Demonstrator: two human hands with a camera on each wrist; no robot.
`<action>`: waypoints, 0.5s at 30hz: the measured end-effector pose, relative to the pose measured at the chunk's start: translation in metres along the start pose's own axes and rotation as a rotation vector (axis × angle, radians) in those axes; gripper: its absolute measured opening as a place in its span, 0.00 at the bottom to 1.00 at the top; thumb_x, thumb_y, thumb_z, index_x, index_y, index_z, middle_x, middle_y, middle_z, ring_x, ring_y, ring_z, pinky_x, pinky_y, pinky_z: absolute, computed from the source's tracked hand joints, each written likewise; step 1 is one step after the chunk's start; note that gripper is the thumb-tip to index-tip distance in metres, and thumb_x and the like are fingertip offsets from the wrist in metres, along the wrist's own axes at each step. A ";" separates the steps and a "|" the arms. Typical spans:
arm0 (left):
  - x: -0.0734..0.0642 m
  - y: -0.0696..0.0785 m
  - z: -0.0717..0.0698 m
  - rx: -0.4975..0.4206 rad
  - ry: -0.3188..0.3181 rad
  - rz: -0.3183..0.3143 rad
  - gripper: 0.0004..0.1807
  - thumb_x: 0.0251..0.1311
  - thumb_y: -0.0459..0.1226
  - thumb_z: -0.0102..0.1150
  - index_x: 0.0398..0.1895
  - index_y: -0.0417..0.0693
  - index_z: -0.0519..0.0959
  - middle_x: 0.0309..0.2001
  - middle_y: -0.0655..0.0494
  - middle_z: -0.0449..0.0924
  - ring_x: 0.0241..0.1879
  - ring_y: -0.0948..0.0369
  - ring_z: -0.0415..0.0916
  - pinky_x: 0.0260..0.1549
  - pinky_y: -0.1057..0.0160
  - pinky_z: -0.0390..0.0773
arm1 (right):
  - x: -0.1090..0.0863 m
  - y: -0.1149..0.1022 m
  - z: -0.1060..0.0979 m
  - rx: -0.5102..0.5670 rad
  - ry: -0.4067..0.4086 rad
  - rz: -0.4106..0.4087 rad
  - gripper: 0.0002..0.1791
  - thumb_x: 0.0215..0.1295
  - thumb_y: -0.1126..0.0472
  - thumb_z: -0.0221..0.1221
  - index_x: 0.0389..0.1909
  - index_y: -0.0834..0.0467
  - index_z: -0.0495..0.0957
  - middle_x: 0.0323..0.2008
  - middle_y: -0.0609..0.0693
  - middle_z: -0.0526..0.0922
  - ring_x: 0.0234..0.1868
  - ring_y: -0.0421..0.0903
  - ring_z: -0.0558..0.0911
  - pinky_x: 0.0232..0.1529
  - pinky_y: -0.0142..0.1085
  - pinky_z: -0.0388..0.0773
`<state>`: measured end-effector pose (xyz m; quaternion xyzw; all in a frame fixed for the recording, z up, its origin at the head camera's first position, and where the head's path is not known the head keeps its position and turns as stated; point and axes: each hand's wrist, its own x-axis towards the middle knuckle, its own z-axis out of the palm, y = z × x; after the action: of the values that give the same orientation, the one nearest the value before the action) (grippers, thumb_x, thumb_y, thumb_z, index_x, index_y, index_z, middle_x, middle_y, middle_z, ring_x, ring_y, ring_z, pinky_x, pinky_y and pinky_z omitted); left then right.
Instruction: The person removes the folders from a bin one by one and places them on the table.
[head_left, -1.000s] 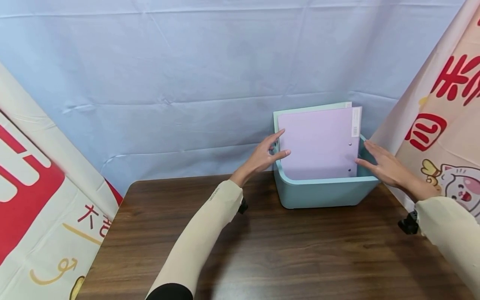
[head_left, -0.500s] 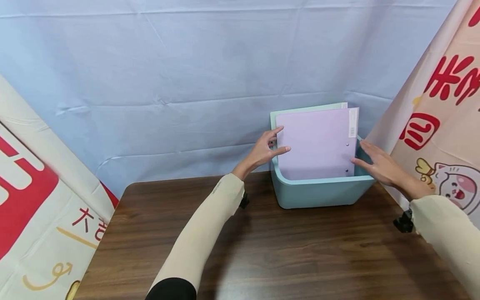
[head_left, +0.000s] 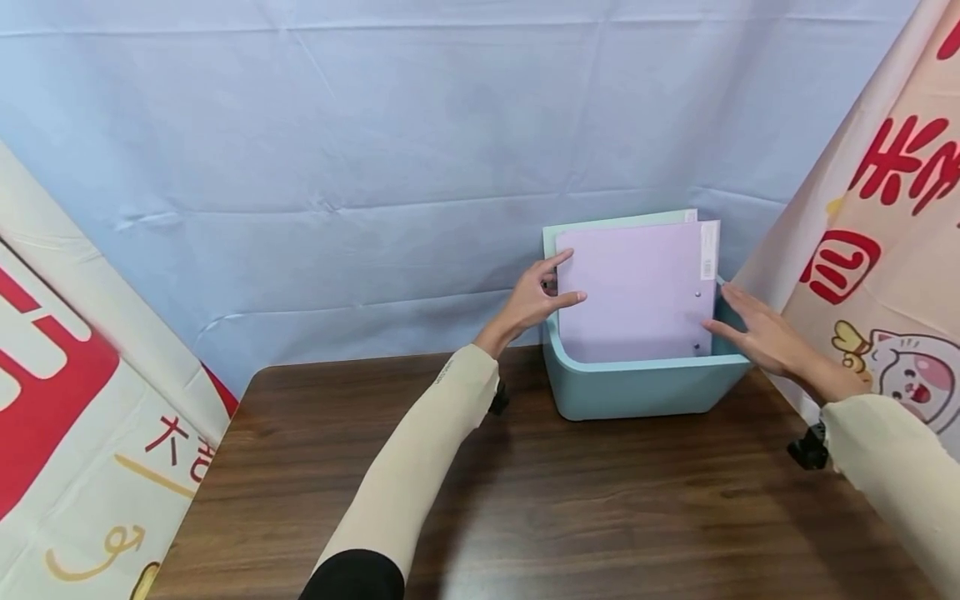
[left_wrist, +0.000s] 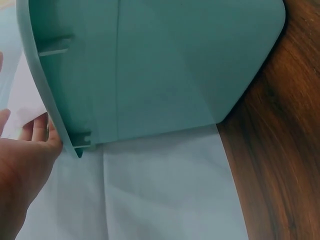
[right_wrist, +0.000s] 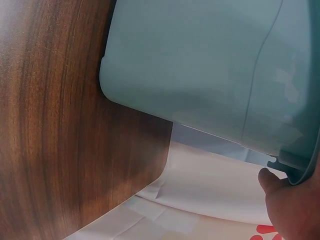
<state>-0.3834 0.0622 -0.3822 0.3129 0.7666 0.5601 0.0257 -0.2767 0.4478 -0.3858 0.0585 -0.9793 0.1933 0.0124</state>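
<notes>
A lilac folder [head_left: 633,292] stands upright in a blue-green plastic bin [head_left: 645,392], its white label at the upper right. Behind it leans a pale green folder [head_left: 618,222], mostly hidden. At the left end of the bin, my left hand [head_left: 525,300] has its index finger and thumb spread over the lilac folder's left edge; its other fingers are partly hidden there. My right hand [head_left: 765,333] lies over the bin's right rim, fingers extended and thumb close to the folder's lower right edge. In the right wrist view, one digit [right_wrist: 270,181] shows outside the rim.
The bin sits at the back right of a brown wooden table [head_left: 600,508]. A pale blue cloth [head_left: 375,167] hangs behind it. Printed cloths flank the table, the right printed cloth [head_left: 885,275] close beside the bin and my right hand.
My left hand has shifted slightly right, bringing its thumb further over the lilac folder. The head view has moved a little. The folders and bin look unmoved; my right hand keeps its place.
</notes>
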 end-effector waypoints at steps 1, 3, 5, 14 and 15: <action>0.001 0.000 0.001 0.001 -0.001 0.006 0.44 0.64 0.47 0.74 0.82 0.66 0.65 0.80 0.54 0.63 0.68 0.54 0.71 0.56 0.60 0.81 | 0.000 0.000 0.000 -0.001 -0.001 0.000 0.53 0.80 0.37 0.49 0.85 0.65 0.34 0.82 0.74 0.39 0.81 0.77 0.42 0.70 0.81 0.42; 0.002 0.000 0.002 -0.011 -0.002 0.020 0.43 0.64 0.46 0.74 0.82 0.65 0.66 0.80 0.57 0.63 0.67 0.54 0.72 0.55 0.60 0.80 | 0.000 -0.001 -0.001 -0.005 -0.002 -0.001 0.53 0.80 0.36 0.49 0.85 0.65 0.35 0.82 0.74 0.39 0.81 0.77 0.42 0.70 0.81 0.42; 0.004 0.001 0.003 -0.027 -0.008 0.036 0.42 0.65 0.44 0.74 0.81 0.63 0.67 0.80 0.59 0.63 0.66 0.55 0.72 0.54 0.60 0.81 | 0.000 -0.001 -0.002 -0.008 -0.005 0.001 0.53 0.80 0.36 0.49 0.85 0.65 0.35 0.82 0.74 0.39 0.81 0.77 0.42 0.70 0.81 0.43; 0.012 0.003 0.010 0.009 -0.031 0.069 0.43 0.61 0.39 0.77 0.80 0.59 0.69 0.80 0.64 0.65 0.79 0.68 0.58 0.76 0.59 0.63 | -0.001 -0.001 0.000 -0.006 0.001 0.004 0.53 0.80 0.37 0.48 0.85 0.65 0.34 0.82 0.74 0.38 0.81 0.77 0.41 0.70 0.81 0.42; 0.012 0.003 0.010 0.014 -0.030 0.070 0.44 0.60 0.38 0.78 0.80 0.59 0.69 0.80 0.63 0.65 0.79 0.68 0.57 0.77 0.60 0.61 | -0.001 -0.001 0.000 -0.007 0.002 0.000 0.52 0.80 0.37 0.48 0.85 0.65 0.34 0.82 0.74 0.39 0.81 0.76 0.41 0.70 0.81 0.42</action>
<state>-0.3878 0.0778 -0.3794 0.3479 0.7588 0.5505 0.0153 -0.2757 0.4466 -0.3855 0.0581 -0.9800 0.1901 0.0134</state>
